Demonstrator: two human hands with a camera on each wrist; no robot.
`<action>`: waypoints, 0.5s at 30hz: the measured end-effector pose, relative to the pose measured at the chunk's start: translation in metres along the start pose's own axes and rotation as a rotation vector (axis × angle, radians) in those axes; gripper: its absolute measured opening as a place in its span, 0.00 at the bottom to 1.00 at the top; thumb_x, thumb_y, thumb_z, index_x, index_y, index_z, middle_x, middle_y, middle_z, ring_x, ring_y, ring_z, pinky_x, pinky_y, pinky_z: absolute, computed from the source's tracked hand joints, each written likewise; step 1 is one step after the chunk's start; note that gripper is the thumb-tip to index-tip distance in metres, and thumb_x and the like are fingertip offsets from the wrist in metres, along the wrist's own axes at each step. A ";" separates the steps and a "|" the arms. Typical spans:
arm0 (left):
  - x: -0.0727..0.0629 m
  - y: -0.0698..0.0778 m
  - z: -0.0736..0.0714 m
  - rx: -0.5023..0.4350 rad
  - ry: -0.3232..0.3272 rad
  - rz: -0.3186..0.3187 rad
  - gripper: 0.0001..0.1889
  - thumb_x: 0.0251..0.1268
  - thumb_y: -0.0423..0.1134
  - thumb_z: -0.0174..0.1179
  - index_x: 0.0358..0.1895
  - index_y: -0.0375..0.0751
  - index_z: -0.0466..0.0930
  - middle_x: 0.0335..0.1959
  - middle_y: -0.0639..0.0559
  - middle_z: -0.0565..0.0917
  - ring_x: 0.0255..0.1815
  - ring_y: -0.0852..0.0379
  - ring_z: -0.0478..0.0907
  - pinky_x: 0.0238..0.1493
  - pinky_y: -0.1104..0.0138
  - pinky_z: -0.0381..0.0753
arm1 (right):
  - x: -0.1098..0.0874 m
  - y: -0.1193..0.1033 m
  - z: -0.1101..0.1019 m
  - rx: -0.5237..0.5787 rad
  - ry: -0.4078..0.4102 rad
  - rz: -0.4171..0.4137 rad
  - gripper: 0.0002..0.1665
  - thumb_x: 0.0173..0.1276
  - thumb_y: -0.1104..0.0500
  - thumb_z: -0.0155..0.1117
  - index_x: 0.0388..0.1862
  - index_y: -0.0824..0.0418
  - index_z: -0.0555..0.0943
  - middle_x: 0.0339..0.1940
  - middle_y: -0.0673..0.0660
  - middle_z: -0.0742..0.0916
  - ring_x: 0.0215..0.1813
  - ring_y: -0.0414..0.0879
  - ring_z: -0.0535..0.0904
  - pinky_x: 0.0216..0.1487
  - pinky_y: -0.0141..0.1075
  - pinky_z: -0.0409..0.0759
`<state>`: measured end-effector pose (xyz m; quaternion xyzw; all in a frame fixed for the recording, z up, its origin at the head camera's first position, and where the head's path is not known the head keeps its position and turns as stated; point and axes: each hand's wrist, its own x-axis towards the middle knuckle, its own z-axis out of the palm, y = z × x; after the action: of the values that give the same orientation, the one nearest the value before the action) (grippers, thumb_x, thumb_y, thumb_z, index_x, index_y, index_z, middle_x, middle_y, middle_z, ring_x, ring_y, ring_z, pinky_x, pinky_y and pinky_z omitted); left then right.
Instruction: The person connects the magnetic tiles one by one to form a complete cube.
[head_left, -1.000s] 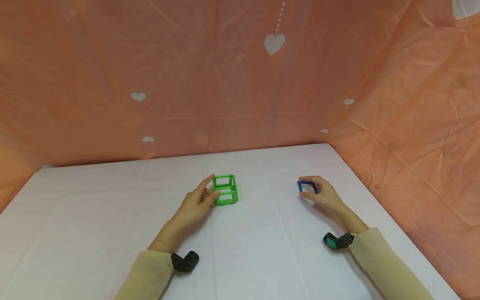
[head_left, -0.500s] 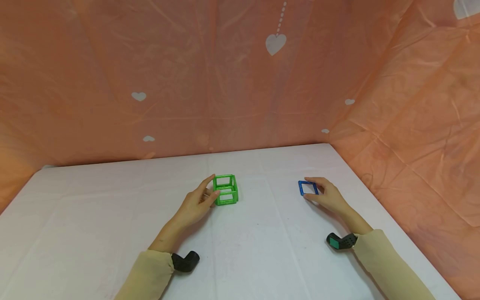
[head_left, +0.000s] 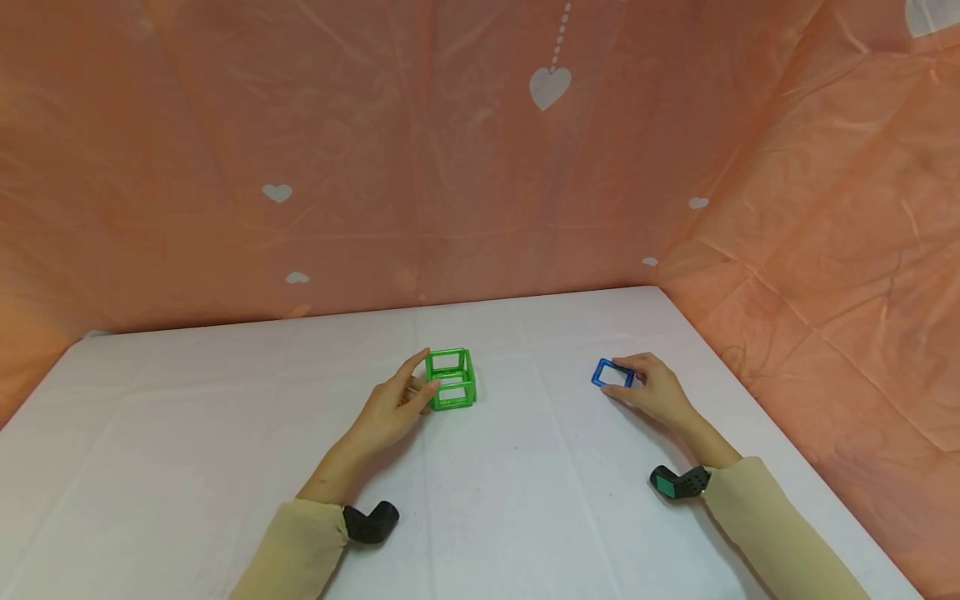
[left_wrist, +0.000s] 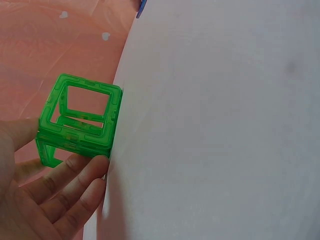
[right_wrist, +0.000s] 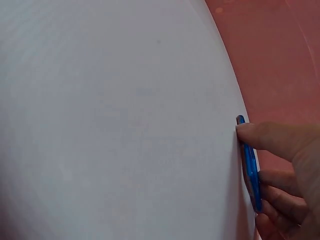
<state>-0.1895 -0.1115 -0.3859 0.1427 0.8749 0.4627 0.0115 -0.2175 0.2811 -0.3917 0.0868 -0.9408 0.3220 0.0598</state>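
Observation:
A cube of green open-frame magnetic tiles [head_left: 452,385] stands on the white table, left of its middle. My left hand [head_left: 390,408] grips it from the left side, thumb on one side and fingers on another, as the left wrist view shows with the green cube [left_wrist: 80,137]. Farther right, my right hand [head_left: 656,393] pinches a blue square open-frame magnetic tile [head_left: 597,372] between thumb and fingers. Seen nearly edge-on in the right wrist view, the blue tile [right_wrist: 251,170] lies almost level, just over the cloth or touching it; I cannot tell which.
A white cloth covers the table [head_left: 495,500]. Behind it hangs an orange curtain [head_left: 420,167] with pale hearts, and it continues along the right side. Dark devices [head_left: 371,523] are strapped at both wrists. White tabletop lies between the two hands.
My right hand shifts slightly right, then a little back left. The blue tile turns and tilts in its fingers. My left hand and the green cube stay in place.

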 end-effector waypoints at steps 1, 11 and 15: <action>0.000 0.000 0.000 0.000 0.001 0.001 0.31 0.73 0.43 0.52 0.75 0.42 0.54 0.40 0.43 0.83 0.34 0.56 0.82 0.43 0.58 0.78 | 0.000 0.000 0.000 -0.006 0.000 0.002 0.31 0.57 0.57 0.72 0.56 0.73 0.78 0.53 0.70 0.79 0.53 0.62 0.74 0.55 0.53 0.72; -0.001 0.001 -0.001 -0.004 -0.007 0.004 0.31 0.74 0.44 0.52 0.75 0.42 0.53 0.41 0.43 0.83 0.34 0.55 0.82 0.44 0.57 0.78 | 0.003 -0.003 0.001 -0.021 0.000 0.032 0.32 0.57 0.55 0.73 0.56 0.71 0.78 0.52 0.70 0.80 0.51 0.60 0.75 0.51 0.50 0.73; -0.001 0.000 -0.001 -0.005 -0.010 0.004 0.31 0.74 0.43 0.52 0.75 0.42 0.53 0.41 0.43 0.83 0.34 0.55 0.82 0.45 0.56 0.78 | 0.003 -0.004 0.000 -0.019 0.002 0.034 0.31 0.57 0.55 0.73 0.56 0.71 0.78 0.52 0.70 0.80 0.51 0.60 0.75 0.53 0.52 0.73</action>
<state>-0.1888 -0.1121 -0.3855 0.1468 0.8734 0.4641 0.0156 -0.2194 0.2778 -0.3895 0.0699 -0.9452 0.3140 0.0563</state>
